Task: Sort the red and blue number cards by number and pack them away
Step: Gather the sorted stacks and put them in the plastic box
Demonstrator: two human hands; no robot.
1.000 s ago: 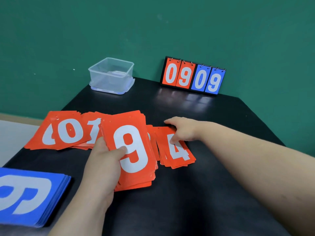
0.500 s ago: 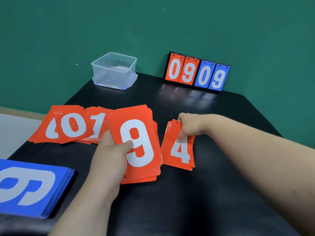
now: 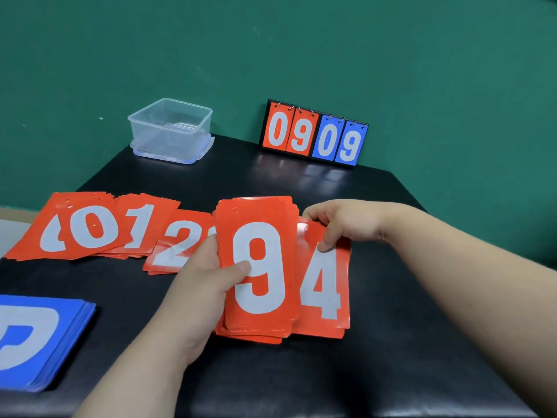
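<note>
Red 9 stack [image 3: 259,267], frame centre, gripped in left hand [image 3: 196,297] | red 4 cards [image 3: 325,285], just right, pinched by right hand [image 3: 343,221]

A black table [image 3: 407,312], its glossy top catching soft reflections, stands against a plain dark green wall [image 3: 271,40]. Left of the table lies a pale surface [image 3: 12,233], bordered by a tan strip [image 3: 18,213] at the wall's foot.

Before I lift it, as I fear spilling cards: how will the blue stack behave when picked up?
The blue stack would probably slide apart, since its edges lie staggered. Its cards are likely thin but fairly stiff, like the red 9 pile held unbent in the left hand.
</note>
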